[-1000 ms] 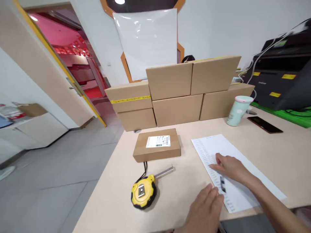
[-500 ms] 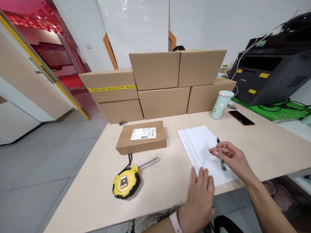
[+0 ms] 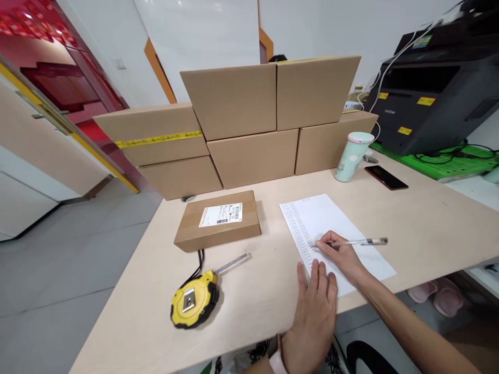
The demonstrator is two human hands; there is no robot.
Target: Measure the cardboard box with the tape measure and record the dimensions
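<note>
A pen (image 3: 362, 242) is pinched in my right hand (image 3: 343, 258), its tip near the printed column on a white sheet of paper (image 3: 354, 223). The pen's clear barrel points out to the right. My left hand (image 3: 316, 306) lies flat with fingers stretched over the sheet's lower left corner and the table. Left of the hands rests a yellow and black tape measure (image 3: 195, 300) with a short length of blade pulled out. Behind it lies a flat cardboard box (image 3: 218, 221) bearing a white label.
Stacked cardboard boxes (image 3: 253, 158) line the back of the table (image 3: 249, 301). A mint tumbler (image 3: 353, 157) and a phone (image 3: 385, 177) stand and lie at the back right. Beyond them a black printer (image 3: 432, 98) sits on a green surface. Pink slippers (image 3: 446, 297) are on the floor.
My right hand has moved left and down onto the paper. The pen has swung from upright between the fingers to a writing grip. My left hand stays on the sheet's corner.
</note>
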